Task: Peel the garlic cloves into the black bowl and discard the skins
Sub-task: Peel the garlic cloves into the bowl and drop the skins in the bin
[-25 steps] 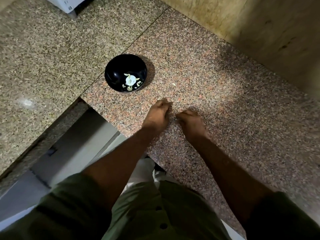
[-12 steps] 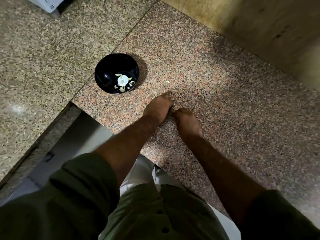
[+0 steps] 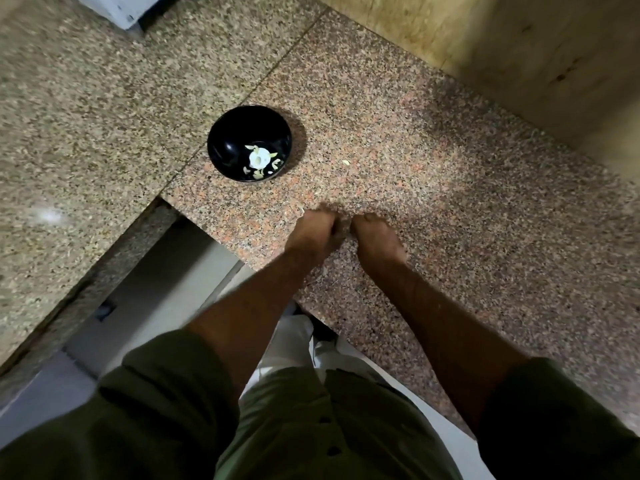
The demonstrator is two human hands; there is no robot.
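The black bowl (image 3: 221,140) stands on the pinkish granite counter and holds a white garlic piece (image 3: 259,158) with several pale bits around it. My left hand (image 3: 313,233) and my right hand (image 3: 375,240) rest on the counter in front of the bowl, close together, with the fingers curled down. The fingertips are blurred. A pale sliver (image 3: 303,211) shows at the left hand's far edge. What either hand holds is hidden. A small pale garlic scrap (image 3: 345,162) lies on the counter to the right of the bowl.
The pinkish counter (image 3: 467,220) meets a greyer granite slab (image 3: 86,116) along a seam beside the bowl. A beige wall (image 3: 519,46) rises at the back right. The corner of a white appliance (image 3: 121,8) shows at the top left. The counter's near edge drops to the floor at the left.
Half a second ago my left hand's fingers stretched forward on the counter; now they are curled back, and the two hands sit slightly apart. The bowl has not moved.
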